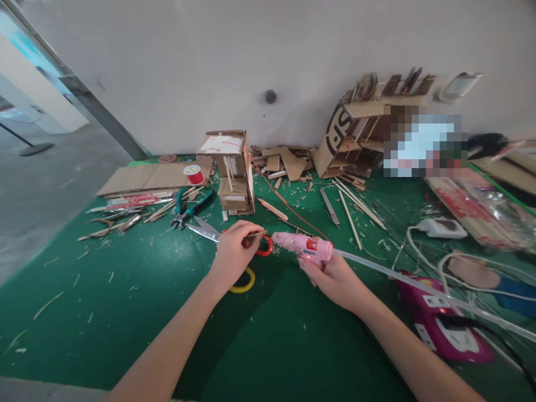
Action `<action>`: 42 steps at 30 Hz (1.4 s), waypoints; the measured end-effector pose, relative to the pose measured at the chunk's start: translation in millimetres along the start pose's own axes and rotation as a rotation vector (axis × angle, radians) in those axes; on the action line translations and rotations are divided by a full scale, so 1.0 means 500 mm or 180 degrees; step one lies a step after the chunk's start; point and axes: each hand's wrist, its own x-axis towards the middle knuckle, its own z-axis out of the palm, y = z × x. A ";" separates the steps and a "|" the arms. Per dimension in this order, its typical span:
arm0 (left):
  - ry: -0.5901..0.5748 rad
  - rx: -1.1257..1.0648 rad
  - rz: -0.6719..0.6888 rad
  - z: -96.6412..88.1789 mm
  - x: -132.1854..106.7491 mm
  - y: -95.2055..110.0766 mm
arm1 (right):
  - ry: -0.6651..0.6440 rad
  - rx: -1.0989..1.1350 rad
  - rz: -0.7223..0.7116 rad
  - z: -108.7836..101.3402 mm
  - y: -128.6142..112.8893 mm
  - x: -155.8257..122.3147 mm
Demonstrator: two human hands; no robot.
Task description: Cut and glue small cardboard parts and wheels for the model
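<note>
Right hand [330,272] wrapped round glue gun [299,243]; left hand [235,248] pinched thin brown piece [258,234] just left of gun's nozzle, probably avoiding heat. Scissors [206,231] lay left of gun.

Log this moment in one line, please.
left hand: pinching small brown piece | right hand: holding pink glue gun, pointed toward piece | scissors: partly hidden by left hand
</note>
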 end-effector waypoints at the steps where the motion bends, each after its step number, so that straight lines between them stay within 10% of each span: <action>1: -0.0015 0.0003 0.0011 0.000 0.000 0.000 | -0.0006 -0.0021 0.0041 0.001 0.000 0.000; 35: -0.0098 0.0035 -0.0147 0.000 0.001 0.002 | 0.0185 -0.0056 -0.0092 0.003 -0.008 0.000; 42: -0.0044 -0.0557 -0.0712 -0.004 -0.004 0.004 | 0.0323 0.0648 -0.0171 -0.005 -0.017 -0.004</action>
